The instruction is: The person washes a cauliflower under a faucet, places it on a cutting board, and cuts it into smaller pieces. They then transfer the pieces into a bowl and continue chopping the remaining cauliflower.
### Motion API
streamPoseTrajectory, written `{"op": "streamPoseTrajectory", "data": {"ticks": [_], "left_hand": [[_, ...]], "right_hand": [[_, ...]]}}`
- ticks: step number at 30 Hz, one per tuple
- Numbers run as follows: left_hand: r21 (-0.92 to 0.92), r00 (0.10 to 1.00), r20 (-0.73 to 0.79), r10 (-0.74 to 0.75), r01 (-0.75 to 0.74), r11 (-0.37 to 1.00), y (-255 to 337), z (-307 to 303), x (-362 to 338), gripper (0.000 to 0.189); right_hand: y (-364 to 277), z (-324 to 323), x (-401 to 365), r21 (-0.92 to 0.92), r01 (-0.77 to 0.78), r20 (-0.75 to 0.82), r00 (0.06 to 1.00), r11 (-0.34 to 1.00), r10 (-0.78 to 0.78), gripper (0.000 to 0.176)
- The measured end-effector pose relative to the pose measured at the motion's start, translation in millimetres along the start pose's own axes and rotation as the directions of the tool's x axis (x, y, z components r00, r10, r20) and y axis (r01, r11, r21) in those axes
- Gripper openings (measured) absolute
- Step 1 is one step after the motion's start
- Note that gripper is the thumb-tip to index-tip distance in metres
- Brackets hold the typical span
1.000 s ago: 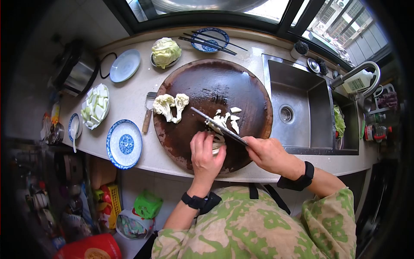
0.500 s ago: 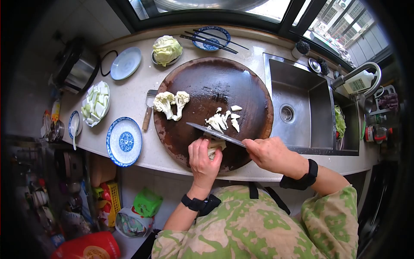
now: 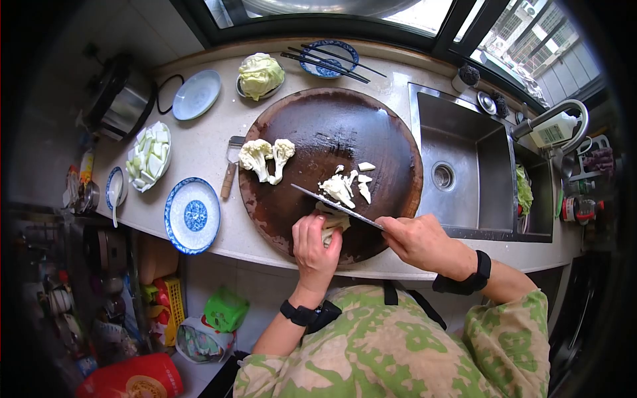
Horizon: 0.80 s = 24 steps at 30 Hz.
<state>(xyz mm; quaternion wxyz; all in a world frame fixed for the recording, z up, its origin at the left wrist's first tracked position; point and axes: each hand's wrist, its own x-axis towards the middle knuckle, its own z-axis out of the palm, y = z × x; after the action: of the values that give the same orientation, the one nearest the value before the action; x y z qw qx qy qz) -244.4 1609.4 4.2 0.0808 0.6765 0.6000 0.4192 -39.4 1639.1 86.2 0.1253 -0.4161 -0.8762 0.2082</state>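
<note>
On a round dark wooden chopping board (image 3: 318,132), my left hand (image 3: 314,244) presses down a piece of cauliflower (image 3: 335,223), its fingers curled over the near side. My right hand (image 3: 419,244) grips the handle of a kitchen knife (image 3: 337,205), whose blade points left and lies along the far edge of that piece. Just beyond the blade is a small heap of cut cauliflower (image 3: 337,190), with a few loose bits (image 3: 365,179) to its right. Two larger cauliflower florets (image 3: 265,160) rest at the board's left side. The knife handle is mostly hidden in my fist.
A peeler (image 3: 229,178) lies left of the board, near a blue-rimmed plate (image 3: 174,215) and a bowl of cut pale vegetable (image 3: 148,158). Cabbage (image 3: 260,76) and chopsticks on a bowl (image 3: 330,60) stand behind. The sink (image 3: 458,159) is on the right.
The view has shifted slightly. The heap of cut cauliflower beyond the blade looks a little larger and closer together. Both hands keep their holds on the cauliflower and knife.
</note>
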Motion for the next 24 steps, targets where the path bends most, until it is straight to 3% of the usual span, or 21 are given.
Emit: {"op": "streamPoseTrajectory", "data": {"ticks": [4,6,10,13,16,18,24], "left_hand": [[-0.005,1.0,-0.009,-0.015,0.015,1.0,-0.5,2.6,-3.0,0.04],[-0.003,1.0,-0.027,-0.014,0.014,1.0,-1.0,3.2,-5.9,0.039],[-0.023,1.0,-0.003,-0.026,0.026,0.999,-0.9,0.9,-5.4,0.04],[-0.061,0.999,-0.037,0.035,-0.037,0.997,-4.7,0.6,-3.4,0.042],[-0.075,0.997,-0.03,0.066,-0.068,0.995,-8.9,-2.5,8.3,0.041],[-0.099,0.999,-0.007,-0.052,0.051,0.994,-7.9,-5.2,15.2,0.042],[-0.05,1.0,-0.001,0.028,-0.028,0.998,-12.4,-3.0,12.8,0.03]], "right_hand": [[-13.5,-9.4,0.9,0.037,0.02,-0.016,1.0,0.999,-0.019,0.012],[-12.6,-4.4,1.9,-0.053,0.018,0.08,0.997,0.998,-0.014,0.01],[-2.8,5.7,0.6,-0.067,-0.008,0.117,0.993,0.998,0.016,0.009],[4.5,4.6,-1.7,0.132,-0.177,0.049,0.984,0.975,0.172,0.011],[-2.1,-5.2,-3.9,0.154,-0.139,-0.002,0.99,0.978,0.141,0.014],[-9.4,-10.6,-4.8,0.165,-0.09,-0.034,0.995,0.982,0.097,0.015],[-11.9,-4.9,-5.0,0.094,0.002,-0.027,1.0,0.996,0.001,0.017]]}}
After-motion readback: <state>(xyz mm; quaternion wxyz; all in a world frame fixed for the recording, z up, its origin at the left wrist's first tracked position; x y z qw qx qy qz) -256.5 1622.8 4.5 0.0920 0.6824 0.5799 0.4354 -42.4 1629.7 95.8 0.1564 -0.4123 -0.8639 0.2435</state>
